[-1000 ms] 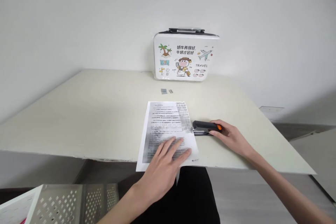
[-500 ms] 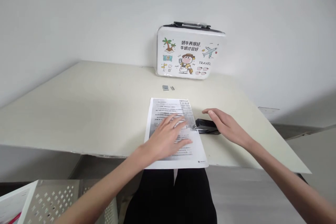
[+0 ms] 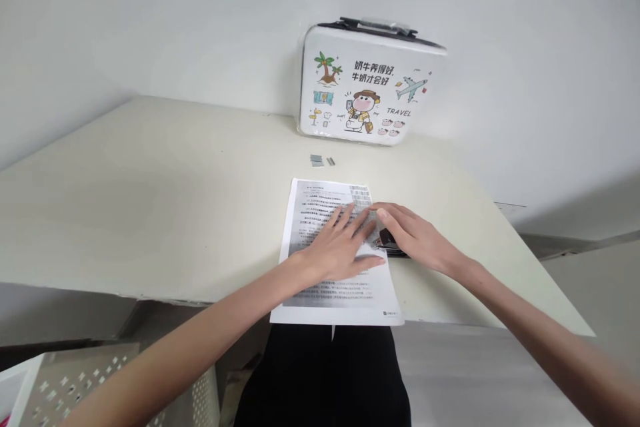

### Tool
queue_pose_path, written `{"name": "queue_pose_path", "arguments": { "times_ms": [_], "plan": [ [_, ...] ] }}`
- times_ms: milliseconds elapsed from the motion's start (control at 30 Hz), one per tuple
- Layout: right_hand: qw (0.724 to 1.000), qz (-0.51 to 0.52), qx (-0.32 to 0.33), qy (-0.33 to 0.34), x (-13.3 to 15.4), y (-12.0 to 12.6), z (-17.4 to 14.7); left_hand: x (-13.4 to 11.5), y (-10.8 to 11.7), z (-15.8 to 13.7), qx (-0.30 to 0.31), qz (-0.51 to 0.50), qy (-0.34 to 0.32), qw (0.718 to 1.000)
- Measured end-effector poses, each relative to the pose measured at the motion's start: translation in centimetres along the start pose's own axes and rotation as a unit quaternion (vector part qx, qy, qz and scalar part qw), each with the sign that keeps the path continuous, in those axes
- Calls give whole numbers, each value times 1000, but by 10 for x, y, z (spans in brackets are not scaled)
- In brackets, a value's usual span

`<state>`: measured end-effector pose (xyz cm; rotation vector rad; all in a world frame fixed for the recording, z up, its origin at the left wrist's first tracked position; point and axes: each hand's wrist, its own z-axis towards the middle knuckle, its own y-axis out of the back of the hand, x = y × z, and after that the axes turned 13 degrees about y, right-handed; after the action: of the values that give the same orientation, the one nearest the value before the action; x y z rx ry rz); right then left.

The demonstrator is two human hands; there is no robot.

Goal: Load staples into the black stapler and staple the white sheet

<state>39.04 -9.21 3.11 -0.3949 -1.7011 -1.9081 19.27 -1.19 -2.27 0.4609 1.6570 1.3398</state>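
Note:
My left hand (image 3: pixel 343 243) lies flat on a printed sheet of paper (image 3: pixel 310 297), fingers spread. The sheet's lower edge hangs a little past the front edge of the table. A black stapler (image 3: pixel 387 240) sits at the paper's right edge, its front end over the sheet. Over the stapler rests my right hand (image 3: pixel 417 233), palm down with fingers stretched out; it covers most of the stapler. The fingertips of both hands are close together. Whether the right palm presses on the stapler cannot be seen.
Small strips of staples (image 3: pixel 317 160) lie on the table (image 3: pixel 150 200) beyond the paper. A white case with cartoon prints (image 3: pixel 370 87) stands at the back against the wall. At lower left, below the table, is a perforated basket (image 3: pixel 80 380).
My right hand has moved left and forward over the stapler's front part, covering more of it. My left hand stays flat on the paper. The view has shifted slightly.

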Motion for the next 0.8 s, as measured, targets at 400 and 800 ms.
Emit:
{"name": "queue_pose_path", "arguments": {
  "times_ms": [400,800],
  "plan": [
    [999,-15,30,-7,9,1,6,-7,-3,1,-13,-4,14,1000],
    [995,-80,58,-27,6,-6,7,-9,-9,1,-30,16,22,999]
  ]
}}
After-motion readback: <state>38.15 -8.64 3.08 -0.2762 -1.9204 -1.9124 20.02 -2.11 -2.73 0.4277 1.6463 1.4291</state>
